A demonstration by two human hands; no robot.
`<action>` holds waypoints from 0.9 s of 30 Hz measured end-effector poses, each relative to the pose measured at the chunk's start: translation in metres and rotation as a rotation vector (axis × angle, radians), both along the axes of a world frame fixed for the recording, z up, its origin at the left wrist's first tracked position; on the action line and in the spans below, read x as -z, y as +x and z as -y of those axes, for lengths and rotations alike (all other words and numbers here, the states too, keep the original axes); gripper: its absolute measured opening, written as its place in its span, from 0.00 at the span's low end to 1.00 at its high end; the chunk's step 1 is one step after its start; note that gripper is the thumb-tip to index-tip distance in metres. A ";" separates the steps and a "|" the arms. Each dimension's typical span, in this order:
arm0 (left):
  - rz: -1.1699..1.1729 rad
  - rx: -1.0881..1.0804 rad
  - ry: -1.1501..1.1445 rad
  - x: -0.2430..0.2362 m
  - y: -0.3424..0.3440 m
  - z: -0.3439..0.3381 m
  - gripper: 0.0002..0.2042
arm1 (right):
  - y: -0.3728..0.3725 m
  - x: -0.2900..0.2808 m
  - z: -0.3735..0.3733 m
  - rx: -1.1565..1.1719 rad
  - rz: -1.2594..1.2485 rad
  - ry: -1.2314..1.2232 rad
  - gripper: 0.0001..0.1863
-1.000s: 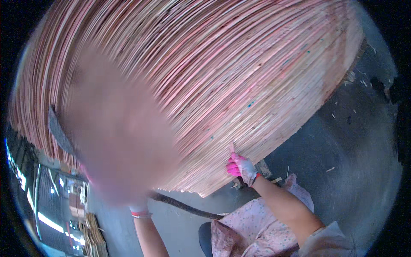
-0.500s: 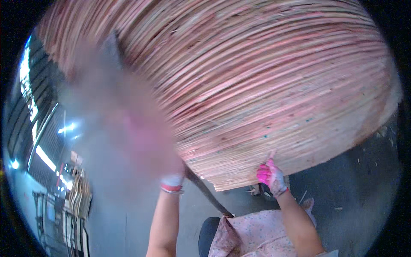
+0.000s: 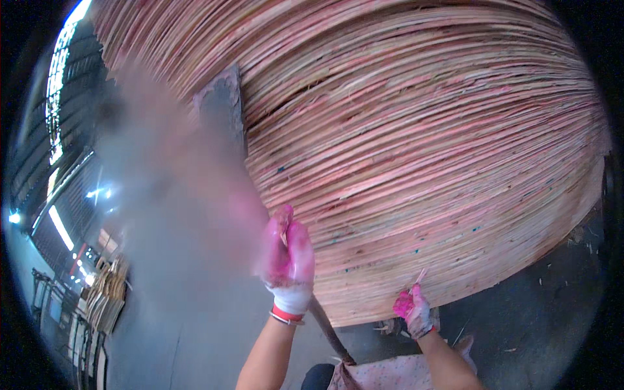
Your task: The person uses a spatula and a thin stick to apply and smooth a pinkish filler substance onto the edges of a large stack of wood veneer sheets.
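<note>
A tall stack of thin, pink-streaked wood sheets (image 3: 403, 130) fills the upper and right view. My left hand (image 3: 286, 250), in a white, pink-stained glove, is curled at its lower left; a small pale piece shows among the fingers, too small to name. A grey flat blade (image 3: 224, 114) lies against the stack above this hand, partly lost in a large blur. A dark bar (image 3: 328, 331) runs down behind my left wrist. My right hand (image 3: 413, 305), gloved likewise, pinches a thin pale wood strip (image 3: 421, 278) at the stack's lower edge.
At the left are a ribbed roof (image 3: 36, 130) with lights, stacked wood sheets (image 3: 107, 292) and metal racks (image 3: 58, 312). Grey floor (image 3: 513, 325) with scattered slivers lies right and below. A speckled pink cloth (image 3: 383, 374) is at the bottom.
My left hand has emerged from the blur and shows curled fingers. The grey blade now sits lower and further right in the picture. The view has shifted, showing more roof at left.
</note>
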State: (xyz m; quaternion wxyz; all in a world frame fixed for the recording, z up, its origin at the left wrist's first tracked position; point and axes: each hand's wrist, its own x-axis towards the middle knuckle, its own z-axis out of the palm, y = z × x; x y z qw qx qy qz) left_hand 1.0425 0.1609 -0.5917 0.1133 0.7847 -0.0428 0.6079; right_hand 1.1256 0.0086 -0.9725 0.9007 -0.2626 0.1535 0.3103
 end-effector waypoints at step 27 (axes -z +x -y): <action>0.058 -0.129 0.167 -0.013 -0.005 -0.006 0.22 | -0.030 -0.001 -0.011 0.045 0.199 -0.196 0.09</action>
